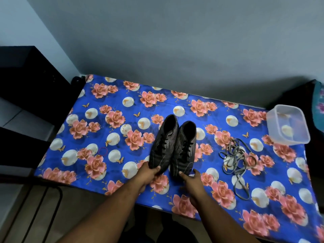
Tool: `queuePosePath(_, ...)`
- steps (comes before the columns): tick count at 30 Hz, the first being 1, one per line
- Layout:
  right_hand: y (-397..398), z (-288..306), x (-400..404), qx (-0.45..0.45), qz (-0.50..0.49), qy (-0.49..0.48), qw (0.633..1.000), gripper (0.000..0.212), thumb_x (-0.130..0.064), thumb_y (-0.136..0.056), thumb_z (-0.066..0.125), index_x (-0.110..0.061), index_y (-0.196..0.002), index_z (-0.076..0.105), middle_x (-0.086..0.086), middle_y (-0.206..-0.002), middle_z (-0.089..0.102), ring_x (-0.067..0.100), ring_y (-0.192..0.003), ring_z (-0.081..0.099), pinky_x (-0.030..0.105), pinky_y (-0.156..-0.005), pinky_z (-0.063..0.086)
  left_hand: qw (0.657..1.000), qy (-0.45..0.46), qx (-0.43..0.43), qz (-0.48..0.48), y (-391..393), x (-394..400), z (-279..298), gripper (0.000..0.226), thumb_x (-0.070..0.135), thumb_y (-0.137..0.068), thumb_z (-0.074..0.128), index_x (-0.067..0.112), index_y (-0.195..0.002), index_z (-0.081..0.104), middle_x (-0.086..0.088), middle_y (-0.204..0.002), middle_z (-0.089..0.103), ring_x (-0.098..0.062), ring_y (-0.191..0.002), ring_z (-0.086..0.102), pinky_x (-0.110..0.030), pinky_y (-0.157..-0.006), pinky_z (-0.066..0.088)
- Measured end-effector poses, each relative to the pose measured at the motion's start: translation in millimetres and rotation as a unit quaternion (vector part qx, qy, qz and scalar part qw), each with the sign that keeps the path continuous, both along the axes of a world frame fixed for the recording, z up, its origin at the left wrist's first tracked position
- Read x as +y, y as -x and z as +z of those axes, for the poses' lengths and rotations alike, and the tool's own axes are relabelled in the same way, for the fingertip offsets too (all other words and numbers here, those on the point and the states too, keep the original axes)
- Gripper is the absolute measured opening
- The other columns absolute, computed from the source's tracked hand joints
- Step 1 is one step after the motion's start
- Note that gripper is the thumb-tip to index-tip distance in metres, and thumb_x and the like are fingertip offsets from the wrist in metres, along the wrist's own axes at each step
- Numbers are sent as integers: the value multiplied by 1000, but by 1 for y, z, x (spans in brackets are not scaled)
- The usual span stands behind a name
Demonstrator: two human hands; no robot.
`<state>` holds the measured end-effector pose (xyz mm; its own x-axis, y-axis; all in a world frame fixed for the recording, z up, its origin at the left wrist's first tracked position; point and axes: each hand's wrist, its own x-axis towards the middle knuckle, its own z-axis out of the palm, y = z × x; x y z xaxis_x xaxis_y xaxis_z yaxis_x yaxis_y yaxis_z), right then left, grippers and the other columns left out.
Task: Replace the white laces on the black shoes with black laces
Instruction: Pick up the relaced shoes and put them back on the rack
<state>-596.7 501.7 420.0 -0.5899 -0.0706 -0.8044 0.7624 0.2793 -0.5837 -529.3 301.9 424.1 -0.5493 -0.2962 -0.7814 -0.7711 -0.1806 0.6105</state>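
Item, far left on the table (73,155): a small red rubber band (102,151), well apart from everything else. Item, centre: pair of black shoes, side by side and touching, toes toward the person, openings away, long axes running near to far; both appear threaded with black laces. Left shoe (164,144): its toe is held by the left hand (150,172), thumb over the top, fingers curled beneath. Right shoe (185,148): the right hand (192,178) lies at its toe, fingers loosely spread, fingertips touching or just short of it; whether it grips cannot be told. Each shoe lies straight ahead of its own hand. Item, right of the shoes: loose tangle of pale laces (235,160), nearer the right hand. Item, far right: clear plastic container (289,125), apparently empty. Judgement: relacing looks complete; the pair seems ready for setting down or squaring up.
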Motion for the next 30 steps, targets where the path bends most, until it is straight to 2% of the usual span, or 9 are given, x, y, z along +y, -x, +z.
queuePosePath(5,10,7,8,-38,-27,70,996,51,-18,-89,77,-22,-131,50,11,-109,72,24,-81,69,37,-59,52,998,-27,12,62,3,11,7,19,22,-99,65,16,-117,62,2,-81,71,-4,-56,59,-19,-49,47)
queuePosePath(9,13,16,8,-34,-71,117,990,49,-11,-90,75,-19,-132,49,8,-122,70,31,-105,71,44,-71,60,989,-79,32,117,3,20,14,30,22,-96,70,10,-122,60,-9,-98,77,-15,-66,68,-26,-52,54)
queuePosePath(12,10,26,3,-6,-86,121,989,50,-7,-92,72,-15,-135,49,10,-125,69,28,-101,70,35,-61,56,980,-88,43,171,5,28,21,29,18,-96,70,6,-121,61,-12,-92,77,-17,-69,71,-28,-59,58)
queuePosePath(17,1,39,-9,24,-94,146,985,48,-7,-94,69,-11,-137,49,17,-125,68,30,-95,71,37,-66,53,958,-121,83,246,-7,26,40,21,14,-97,68,5,-115,63,-16,-100,76,-25,-84,74,-31,-67,60)
queuePosePath(20,-8,49,-24,37,-58,160,985,44,-7,-95,67,-12,-136,50,16,-123,69,32,-99,70,38,-73,55,943,-126,106,289,-31,18,54,21,15,-96,69,2,-111,65,-14,-88,77,-20,-71,72,-30,-64,57)
queuePosePath(24,-41,59,-64,59,46,196,978,40,-7,-94,66,-8,-132,54,21,-123,69,28,-89,73,36,-71,58,906,-118,142,380,-90,0,63,28,14,-95,70,1,-118,61,-7,-90,76,-21,-73,72,-28,-62,58)
queuePosePath(27,-71,72,-103,51,106,193,974,74,-35,-69,90,-11,-129,55,18,-119,70,33,-99,68,43,-79,56,875,-101,150,448,-141,-14,66,23,13,-95,69,3,-114,60,-5,-89,77,-18,-73,72,-28,-62,60)
queuePosePath(28,-86,74,-120,49,153,194,968,71,-35,-70,90,-13,-128,56,15,-116,71,33,-99,69,44,-80,57,860,-97,150,478,-163,-22,67,19,12,-95,68,4,-111,61,-3,-86,77,-17,-72,72,-26,-61,59)
queuePosePath(30,-107,73,-147,43,215,218,951,38,-13,-91,72,-13,-126,57,15,-113,73,33,-100,72,44,-81,58,832,-90,144,528,-196,-32,71,21,13,-94,70,2,-110,62,-3,-86,77,-16,-72,72,-24,-62,58)
